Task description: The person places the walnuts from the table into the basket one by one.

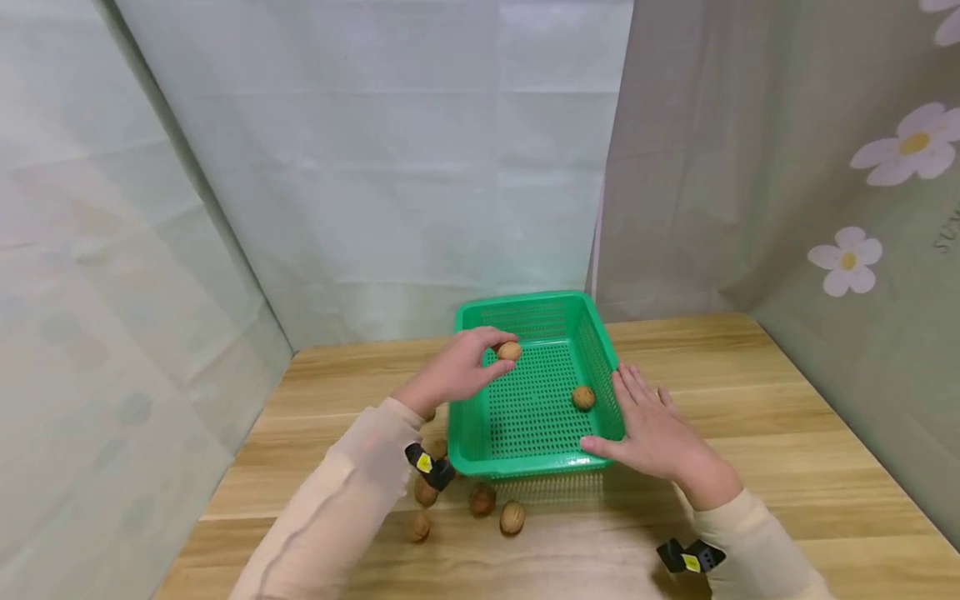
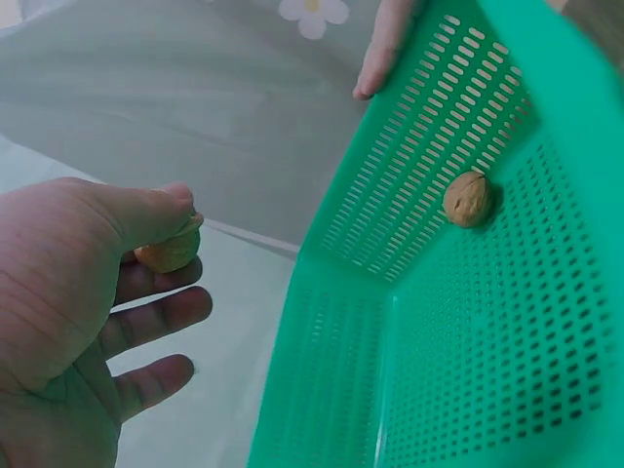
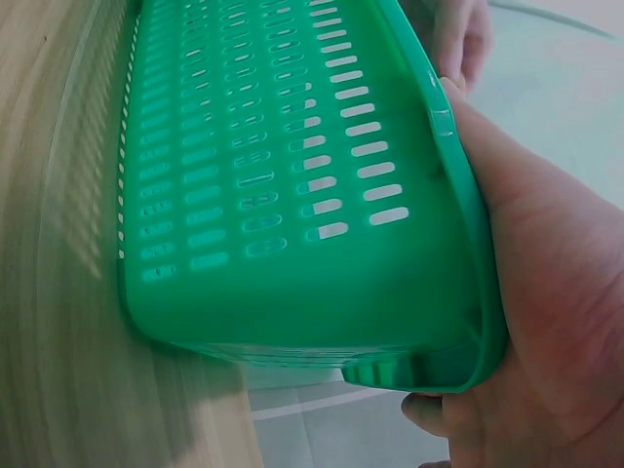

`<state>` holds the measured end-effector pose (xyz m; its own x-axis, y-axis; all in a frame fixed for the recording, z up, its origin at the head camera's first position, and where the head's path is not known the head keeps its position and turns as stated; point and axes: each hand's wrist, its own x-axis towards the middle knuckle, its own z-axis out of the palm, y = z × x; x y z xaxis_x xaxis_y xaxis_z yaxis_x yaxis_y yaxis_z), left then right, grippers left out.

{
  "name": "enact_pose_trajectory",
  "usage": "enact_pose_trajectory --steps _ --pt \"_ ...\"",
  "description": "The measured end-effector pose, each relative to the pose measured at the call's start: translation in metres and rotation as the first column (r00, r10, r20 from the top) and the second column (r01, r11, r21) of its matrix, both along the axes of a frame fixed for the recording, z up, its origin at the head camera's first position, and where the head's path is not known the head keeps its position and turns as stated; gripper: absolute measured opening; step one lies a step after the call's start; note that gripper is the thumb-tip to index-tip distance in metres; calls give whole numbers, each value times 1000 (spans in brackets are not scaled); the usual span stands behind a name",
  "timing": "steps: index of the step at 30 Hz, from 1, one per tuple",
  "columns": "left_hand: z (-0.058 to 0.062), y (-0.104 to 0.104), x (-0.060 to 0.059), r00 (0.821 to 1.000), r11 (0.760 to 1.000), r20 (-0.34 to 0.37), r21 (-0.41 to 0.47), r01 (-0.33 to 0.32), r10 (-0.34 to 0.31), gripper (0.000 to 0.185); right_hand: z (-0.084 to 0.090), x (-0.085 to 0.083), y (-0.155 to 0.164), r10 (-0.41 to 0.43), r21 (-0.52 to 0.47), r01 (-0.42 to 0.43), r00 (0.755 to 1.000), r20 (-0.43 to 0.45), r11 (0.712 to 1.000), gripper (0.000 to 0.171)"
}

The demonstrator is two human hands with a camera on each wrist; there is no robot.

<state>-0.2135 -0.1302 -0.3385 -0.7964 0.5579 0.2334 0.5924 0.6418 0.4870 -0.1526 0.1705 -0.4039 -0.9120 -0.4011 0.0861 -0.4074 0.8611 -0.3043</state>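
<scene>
left hand (image 1: 457,372): pinches a walnut (image 1: 509,351) over the basket's left rim
right hand (image 1: 654,429): flat, fingers straight against the basket's right wall
basket (image 1: 525,467): green, mid-table (image 1: 787,433)
inside: one nut (image 1: 583,397) by the right wall
loose nuts (image 1: 512,517): near the table's front edge, left of centre

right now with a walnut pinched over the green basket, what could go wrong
The left hand pinches the walnut over the green basket's left edge; released there, it might fall onto the table. Dropped from height, it could bounce out or hit the walnut inside. The right hand only lies flat against the basket's side, so the basket may slide.
</scene>
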Motion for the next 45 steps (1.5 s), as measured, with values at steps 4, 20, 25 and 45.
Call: enact_pose_trajectory --steps 4,20,25,45 --pt "-2 20 -21 1000 999 12 -24 -22 23 39 -1 0 1 -4 -12 4 1000 1 1000 115" --pt "-62 50 -64 951 998 306 23 -59 49 43 -4 -2 6 -3 -15 3 1000 9 1000 117" --pt "-70 51 -61 941 1000 339 -15 -19 23 43 -3 -1 7 -4 -19 4 1000 3 1000 117" --pt "-77 52 -59 910 988 412 -116 98 -42 39 3 3 9 -7 -26 7 1000 26 1000 115"
